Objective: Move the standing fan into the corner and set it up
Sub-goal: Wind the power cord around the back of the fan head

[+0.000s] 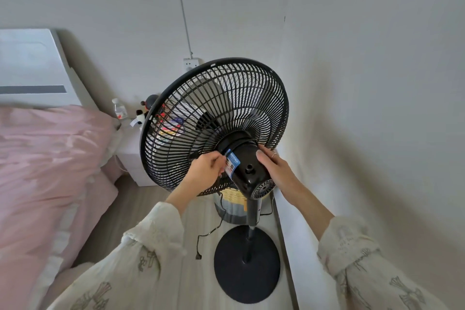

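The fan stands upright in the corner, pole vertical on its round base, its cage tilted up, facing away from me. My left hand pinches the blue tag; my right hand cups the motor housing, fingers curled together.

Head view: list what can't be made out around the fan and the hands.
- Bedside clutter: head view, masked by the fan grille.
- Blue label text: too small.
- Left hand fingertips: curled behind the label.
- Wall socket: lower part hidden by the grille rim.
- Basket: mostly behind the motor housing and pole.
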The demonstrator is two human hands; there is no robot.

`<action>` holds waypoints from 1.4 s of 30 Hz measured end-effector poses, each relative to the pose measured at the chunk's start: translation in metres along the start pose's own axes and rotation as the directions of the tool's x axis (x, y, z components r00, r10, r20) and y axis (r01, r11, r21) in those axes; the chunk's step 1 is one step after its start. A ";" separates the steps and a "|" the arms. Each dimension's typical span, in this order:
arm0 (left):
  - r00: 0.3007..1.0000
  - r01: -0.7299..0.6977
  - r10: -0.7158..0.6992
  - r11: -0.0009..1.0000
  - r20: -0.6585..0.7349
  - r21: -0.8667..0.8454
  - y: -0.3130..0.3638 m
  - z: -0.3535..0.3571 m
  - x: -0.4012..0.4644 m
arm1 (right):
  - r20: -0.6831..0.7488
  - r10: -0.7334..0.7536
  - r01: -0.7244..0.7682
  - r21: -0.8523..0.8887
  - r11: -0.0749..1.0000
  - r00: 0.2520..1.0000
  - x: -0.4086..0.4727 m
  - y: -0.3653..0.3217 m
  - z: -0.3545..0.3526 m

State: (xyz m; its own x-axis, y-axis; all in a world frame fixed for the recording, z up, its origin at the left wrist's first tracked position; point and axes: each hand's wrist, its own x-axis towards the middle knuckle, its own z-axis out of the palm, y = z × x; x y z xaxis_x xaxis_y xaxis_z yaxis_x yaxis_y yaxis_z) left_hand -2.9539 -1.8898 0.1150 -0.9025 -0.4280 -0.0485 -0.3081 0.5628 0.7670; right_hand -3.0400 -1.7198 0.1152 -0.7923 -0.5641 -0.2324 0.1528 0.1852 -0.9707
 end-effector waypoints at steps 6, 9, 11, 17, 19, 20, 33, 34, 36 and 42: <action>0.952 0.302 -0.217 0.794 0.218 -0.528 -0.015 0.029 -0.019 | -0.246 0.269 -0.257 0.079 0.963 0.931 -0.006 0.032 -0.021; 0.943 0.329 -0.212 0.689 0.255 -0.645 -0.014 0.033 -0.023 | 0.059 0.410 -0.413 0.045 0.910 0.910 -0.016 0.049 -0.027; 0.936 0.350 -0.212 0.656 0.282 -0.669 -0.014 0.037 -0.024 | 0.076 0.398 -0.393 -0.072 0.917 0.914 -0.024 0.064 -0.021; 0.939 0.336 -0.190 0.677 0.286 -0.655 -0.019 0.043 -0.028 | 0.256 0.231 -0.117 -0.393 0.912 0.939 -0.034 0.087 0.003; 0.940 0.335 -0.191 0.685 0.284 -0.647 -0.020 0.043 -0.029 | 0.264 0.208 -0.076 -0.437 0.896 0.942 -0.033 0.091 0.000; 0.941 0.333 -0.197 0.700 0.276 -0.632 -0.019 0.044 -0.031 | 0.261 0.209 -0.069 -0.460 0.885 0.942 -0.033 0.093 -0.003; 0.952 0.297 -0.302 0.881 0.045 -0.368 -0.010 0.039 -0.034 | -0.085 0.300 -0.282 -0.642 0.713 0.950 -0.016 0.101 -0.065; 0.949 0.310 -0.311 0.874 0.061 -0.374 -0.008 0.037 -0.033 | -0.130 0.340 -0.353 -0.551 0.756 0.931 -0.014 0.099 -0.068; 0.942 0.332 -0.323 0.865 0.089 -0.375 -0.005 0.034 -0.033 | -0.154 0.413 -0.440 -0.377 0.815 0.897 -0.009 0.095 -0.074; 0.961 0.089 -0.104 0.994 -0.255 -0.069 0.028 0.030 -0.021 | 0.025 0.555 -0.555 0.062 0.829 0.832 0.014 0.062 -0.091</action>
State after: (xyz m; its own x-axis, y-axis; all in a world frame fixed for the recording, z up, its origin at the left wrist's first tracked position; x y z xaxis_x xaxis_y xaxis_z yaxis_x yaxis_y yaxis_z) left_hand -2.9523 -1.8435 0.1186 -0.7587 -0.6504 0.0371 -0.3656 0.4722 0.8021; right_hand -3.0953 -1.6428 0.0572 -0.5595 -0.3862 -0.7333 0.6033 0.4168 -0.6799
